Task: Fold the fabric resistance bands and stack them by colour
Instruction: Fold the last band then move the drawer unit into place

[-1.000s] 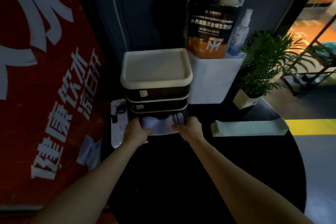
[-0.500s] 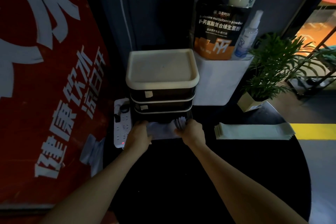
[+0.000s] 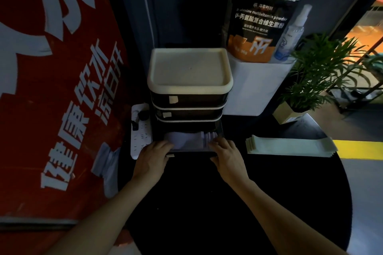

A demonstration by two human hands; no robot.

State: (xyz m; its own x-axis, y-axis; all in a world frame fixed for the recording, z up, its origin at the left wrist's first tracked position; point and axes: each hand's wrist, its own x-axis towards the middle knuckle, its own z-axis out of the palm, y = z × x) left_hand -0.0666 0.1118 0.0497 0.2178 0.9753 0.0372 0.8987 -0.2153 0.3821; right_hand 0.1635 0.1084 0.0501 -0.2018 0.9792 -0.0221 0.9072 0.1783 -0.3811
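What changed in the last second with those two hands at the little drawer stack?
The bottom drawer now sits pulled out toward the person, with the pale folded bands lying inside it. The left hand and right hand, which held the bands a second ago, now rest at the drawer's front edge. The green bands on the table and the upper drawers stayed put.

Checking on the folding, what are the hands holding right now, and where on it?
Both hands are at the pale folded bands in the open bottom drawer: left hand at the left end, right hand at the right. A closed grip cannot be told.
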